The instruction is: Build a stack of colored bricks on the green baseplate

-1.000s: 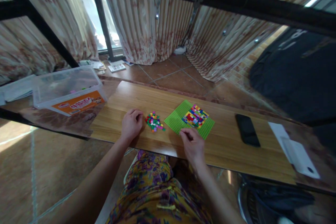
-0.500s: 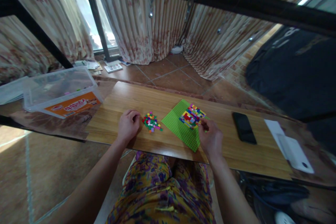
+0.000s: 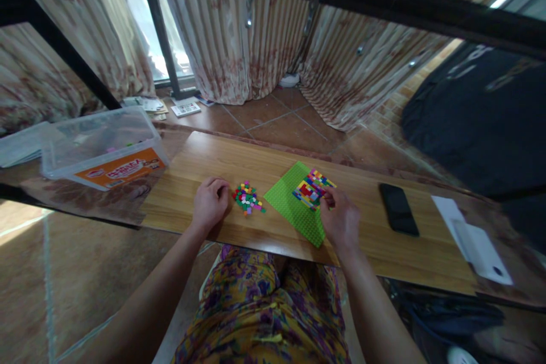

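Note:
A green studded baseplate (image 3: 285, 196) lies turned at an angle on the wooden board. Small bricks in red, yellow, blue, white and other colours form a patterned patch (image 3: 307, 189) on its far right part. Over that patch's right edge is my right hand (image 3: 341, 217), thumb and fingertips pinched together; whatever is between them is too small to make out. To the left, a loose pile of small coloured bricks (image 3: 247, 198) sits on the board. My left hand (image 3: 210, 203) rests just left of this pile, its fingers curled closed and their inner side hidden.
A clear plastic bin (image 3: 102, 142) with an orange label stands at the left, a few pieces inside. On the right lie a black phone (image 3: 398, 209) and a white flat object (image 3: 484, 253). The wooden board (image 3: 230, 153) ends close to my lap.
My right hand has shifted slightly left and farther over the patterned patch, its fingertips still pinched. The left hand stays beside the pile. The whole view has moved slightly.

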